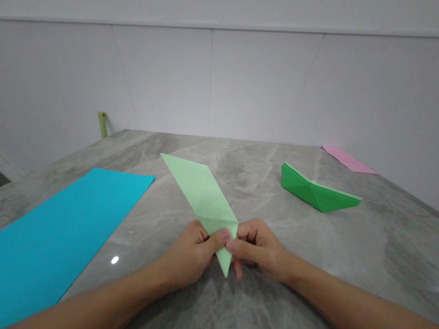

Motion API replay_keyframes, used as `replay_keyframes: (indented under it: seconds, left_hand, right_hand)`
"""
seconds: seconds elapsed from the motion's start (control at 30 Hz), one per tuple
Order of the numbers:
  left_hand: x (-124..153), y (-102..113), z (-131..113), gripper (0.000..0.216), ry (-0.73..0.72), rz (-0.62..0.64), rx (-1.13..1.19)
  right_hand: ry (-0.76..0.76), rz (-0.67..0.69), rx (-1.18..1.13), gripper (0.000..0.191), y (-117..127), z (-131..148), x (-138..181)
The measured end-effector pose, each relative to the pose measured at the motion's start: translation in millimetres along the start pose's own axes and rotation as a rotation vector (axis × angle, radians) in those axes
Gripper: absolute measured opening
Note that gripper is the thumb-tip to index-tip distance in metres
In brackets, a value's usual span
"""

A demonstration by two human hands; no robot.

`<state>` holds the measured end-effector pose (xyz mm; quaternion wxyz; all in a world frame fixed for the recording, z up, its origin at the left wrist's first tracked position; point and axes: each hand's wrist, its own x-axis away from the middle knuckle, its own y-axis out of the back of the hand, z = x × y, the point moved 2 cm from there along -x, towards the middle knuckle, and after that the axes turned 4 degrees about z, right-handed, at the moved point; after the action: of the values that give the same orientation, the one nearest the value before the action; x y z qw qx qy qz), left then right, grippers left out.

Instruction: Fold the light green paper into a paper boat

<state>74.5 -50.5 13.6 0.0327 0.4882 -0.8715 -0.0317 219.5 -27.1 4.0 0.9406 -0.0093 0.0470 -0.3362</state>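
A pale green folded paper is held above the table, slanting from upper left down to a point between my hands. My left hand grips it near the lower end, thumb on the front face and fingers behind. On the right edge, my right hand pinches the same paper between thumb and forefinger. Both thumbs nearly meet at a crease across the lower part. The fingers behind the paper are partly hidden. Farther right stands a darker green folded paper boat, apart from both hands.
A large blue sheet of paper lies flat on the left of the grey marbled table. At the back right edge rests a pink paper. The white wall rises behind the table. A thin yellow-green object shows past the back left corner.
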Motion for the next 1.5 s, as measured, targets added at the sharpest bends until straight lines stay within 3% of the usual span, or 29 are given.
replay_keyframes:
  seconds: [0.13,0.3,0.37,0.6,0.77,1.0,1.3,1.5]
  left_hand:
    - [-1.3,-0.5,1.5,0.052,0.091,-0.054,0.069]
    - [-5.0,4.3,1.8,0.055,0.115,-0.345,0.067]
    - [-5.4,6.4,0.3,0.051,0.089,-0.406,0.119]
    - [-2.5,7.4,-0.8,0.049,0.087,-0.236,0.135]
    - [-2.0,8.4,-2.2,0.038,0.019,-0.368,-0.041]
    - [-4.0,9.3,-4.9,0.030,-0.055,-0.395,-0.267]
    - [-1.0,5.4,-3.3,0.030,-0.059,-0.170,-0.186]
    - [-4.4,6.7,1.1,0.034,-0.035,-0.304,-0.233]
  right_hand:
    - [-0.031,-0.051,-0.075,0.042,1.3,-4.1,-1.4]
    - [-0.057,0.039,-0.074,0.041,-1.3,-4.5,-1.3]
    - [-0.069,0.066,-0.054,0.041,-2.3,-4.0,-0.5]
    - [-0.089,0.043,-0.007,0.045,0.9,-3.8,1.7]
    - [-0.129,0.099,0.043,0.046,0.5,-5.3,2.0]
    - [-0.132,0.099,0.125,0.049,-2.7,-1.9,1.0]
    - [-0.120,0.063,0.044,0.051,1.2,-8.9,2.0]
    - [-0.172,0.162,0.212,0.053,-4.1,-2.7,2.4]
